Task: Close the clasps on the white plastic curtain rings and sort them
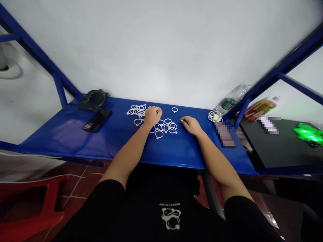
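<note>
Several white plastic rings (165, 127) lie scattered on a blue table (106, 144), with another cluster (136, 110) farther back left. My left hand (152, 116) rests among them with fingers curled, pinching a ring at its fingertips. My right hand (190, 125) lies on the table just right of the pile, fingers curled, with a small white piece at its fingertips. A single ring (175, 109) sits apart near the wall.
A black phone (97, 120) and a dark round object (94, 99) lie at the back left. A coiled white cable (215, 116), a blurred-out item (225, 134) and a plastic bottle (232, 99) sit at the right. A red stool (30, 205) stands lower left.
</note>
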A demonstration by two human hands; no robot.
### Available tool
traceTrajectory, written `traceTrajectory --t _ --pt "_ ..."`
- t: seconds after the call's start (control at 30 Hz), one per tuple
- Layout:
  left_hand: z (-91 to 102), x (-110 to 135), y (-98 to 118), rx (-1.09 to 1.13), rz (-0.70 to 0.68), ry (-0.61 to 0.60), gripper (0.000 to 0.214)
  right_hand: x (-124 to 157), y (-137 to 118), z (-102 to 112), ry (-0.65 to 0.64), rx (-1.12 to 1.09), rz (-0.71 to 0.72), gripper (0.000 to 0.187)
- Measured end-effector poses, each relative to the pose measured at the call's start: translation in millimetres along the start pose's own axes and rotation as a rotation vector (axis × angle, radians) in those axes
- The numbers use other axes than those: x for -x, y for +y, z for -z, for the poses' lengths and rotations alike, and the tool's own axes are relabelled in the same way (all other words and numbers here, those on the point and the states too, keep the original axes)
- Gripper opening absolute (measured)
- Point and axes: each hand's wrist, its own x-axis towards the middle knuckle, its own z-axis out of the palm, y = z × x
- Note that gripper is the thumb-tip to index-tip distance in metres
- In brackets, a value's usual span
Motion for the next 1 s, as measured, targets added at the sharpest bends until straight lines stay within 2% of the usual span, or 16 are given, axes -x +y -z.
traceTrajectory --t 0.2,0.57,0.8,0.93,1.0 --pt "-0.9 -1.5 -3.9 0.005 -0.032 -0.023 0.030 0.6 0.2 -1.6 0.059 -0.101 -0.040 0.025" --pt "1.0 -1.9 -4.0 0.036 -0.062 0.001 0.038 1.3 -0.3 -5.8 0.077 -0.168 -0.064 0.024" --pt "2.9 3.8 3.9 0.056 -0.059 0.027 0.035 1.3 -0.9 -4.5 0.070 -0.159 -0.017 0.032" --pt "4.3 7.4 10.8 -0.029 -0.066 -0.059 0.016 -0.1 -1.2 -4.0 0.087 -0.122 0.002 0.031" --pt "5.0 8.1 11.9 -0.063 -0.057 -0.099 0.021 -0.7 -1.1 -4.1 0.088 -0.122 -0.002 0.031"
